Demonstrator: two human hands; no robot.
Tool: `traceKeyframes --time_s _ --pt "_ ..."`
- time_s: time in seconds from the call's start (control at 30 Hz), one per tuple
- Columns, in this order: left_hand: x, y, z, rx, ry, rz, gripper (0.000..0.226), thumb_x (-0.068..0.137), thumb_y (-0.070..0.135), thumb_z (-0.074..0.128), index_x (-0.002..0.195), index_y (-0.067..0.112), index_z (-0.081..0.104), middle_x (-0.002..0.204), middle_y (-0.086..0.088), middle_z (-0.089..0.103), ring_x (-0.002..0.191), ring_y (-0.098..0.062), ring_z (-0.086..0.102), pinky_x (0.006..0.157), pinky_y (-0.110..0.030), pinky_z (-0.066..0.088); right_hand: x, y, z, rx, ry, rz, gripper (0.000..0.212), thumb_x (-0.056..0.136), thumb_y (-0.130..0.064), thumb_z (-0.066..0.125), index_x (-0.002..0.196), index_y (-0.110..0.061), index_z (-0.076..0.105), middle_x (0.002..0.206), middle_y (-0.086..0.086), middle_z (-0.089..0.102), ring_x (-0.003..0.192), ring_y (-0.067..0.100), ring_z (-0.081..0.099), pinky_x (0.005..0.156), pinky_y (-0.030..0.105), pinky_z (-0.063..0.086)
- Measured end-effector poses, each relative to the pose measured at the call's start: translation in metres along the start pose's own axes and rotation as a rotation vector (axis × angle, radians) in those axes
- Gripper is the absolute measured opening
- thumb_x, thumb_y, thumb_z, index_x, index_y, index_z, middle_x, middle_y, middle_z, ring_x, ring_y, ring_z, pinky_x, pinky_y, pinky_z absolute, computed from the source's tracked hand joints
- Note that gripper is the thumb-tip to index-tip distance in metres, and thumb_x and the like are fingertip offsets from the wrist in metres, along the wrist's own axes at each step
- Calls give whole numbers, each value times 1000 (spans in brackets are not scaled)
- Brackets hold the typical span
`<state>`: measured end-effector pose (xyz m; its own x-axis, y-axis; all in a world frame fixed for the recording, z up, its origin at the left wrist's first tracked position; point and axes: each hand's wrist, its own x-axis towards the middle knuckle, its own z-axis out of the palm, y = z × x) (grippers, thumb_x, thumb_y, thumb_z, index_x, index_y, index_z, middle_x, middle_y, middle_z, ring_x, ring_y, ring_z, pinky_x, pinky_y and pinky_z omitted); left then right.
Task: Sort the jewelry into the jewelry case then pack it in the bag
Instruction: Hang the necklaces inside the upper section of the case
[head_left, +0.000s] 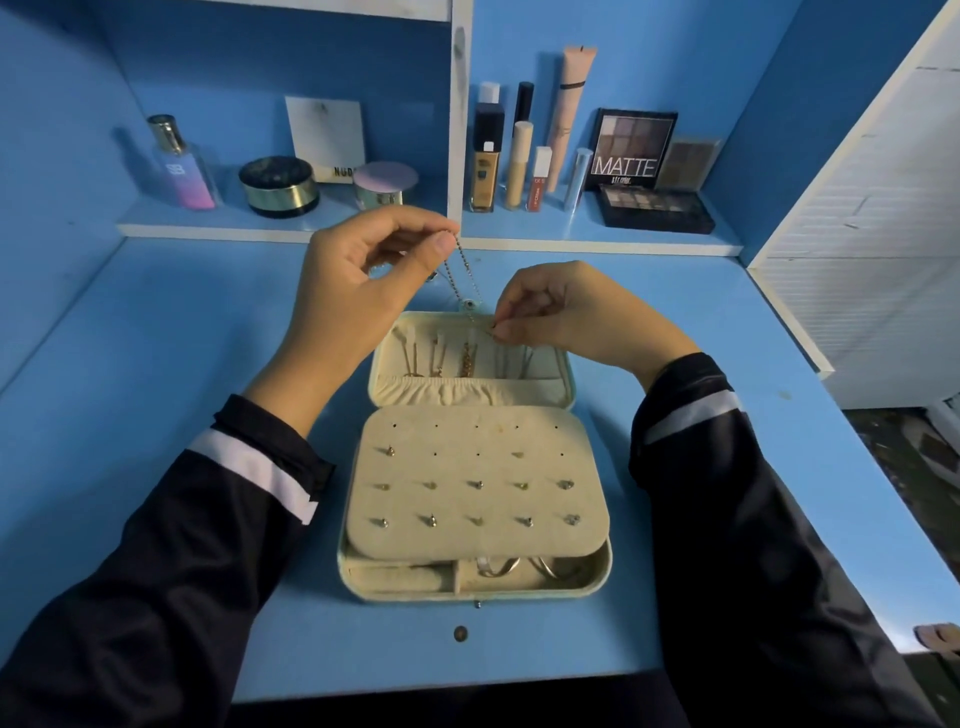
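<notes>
Well, the blue bench (156, 338) carried the open jewelry case (344, 571) dead centre, its lid (519, 387) laid back at 12 o'clock with chains hanging inside. Across the tray sat the padded earring panel (467, 467). At 11 o'clock of the case the left grip (358, 280) was pinched tight, thumb and forefinger on the top of a beaded necklace (464, 270). At 1 o'clock the right grip (566, 312) pinched its lower end at the lid's far edge. Studs (475, 485) filled the panel's lower rows.
</notes>
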<state>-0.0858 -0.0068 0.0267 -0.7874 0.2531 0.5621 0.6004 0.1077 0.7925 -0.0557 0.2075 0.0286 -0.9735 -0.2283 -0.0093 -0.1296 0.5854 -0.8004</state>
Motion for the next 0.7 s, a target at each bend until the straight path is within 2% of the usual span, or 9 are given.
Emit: traceKeyframes --time_s 0.1,0.2,0.37,0.53,0.7 --pt "-1 1 1 22 -13 10 15 92 16 67 101 29 69 96 12 71 89 -7 67 85 -25 53 2 0 2 -1 0 -9 9 83 -13 75 90 -11 69 82 4 73 67 6 63 70 17 50" --pt "-1 1 2 31 -23 10 13 92 16 68 102 24 70 97 8 72 90 -9 68 85 -27 54 2 -1 3 49 15 -26 12 83 -16 77 92 -12 70 88 6 74 76 12 67 73 18 52" --pt "-2 3 4 58 -16 39 15 92 17 68 104 26 70 100 8 72 92 -12 68 85 -28 54 4 -12 12 386 179 -131 20 80 -6 76 96 -1 65 92 14 72 81 14 67 73 20 51" --pt "-1 0 4 104 -3 92 18 92 17 68 110 19 70 101 4 71 93 -14 66 83 -25 53 6 -19 24 480 305 -296 19 80 0 75 94 0 63 90 14 70 85 20 67 86 35 56" --pt "0 -2 3 128 -5 123 23 92 17 68 115 15 68 100 6 70 92 -6 64 82 -20 50 6 -22 31 472 334 -349 13 81 0 74 90 -3 64 87 16 68 82 25 66 84 41 56"
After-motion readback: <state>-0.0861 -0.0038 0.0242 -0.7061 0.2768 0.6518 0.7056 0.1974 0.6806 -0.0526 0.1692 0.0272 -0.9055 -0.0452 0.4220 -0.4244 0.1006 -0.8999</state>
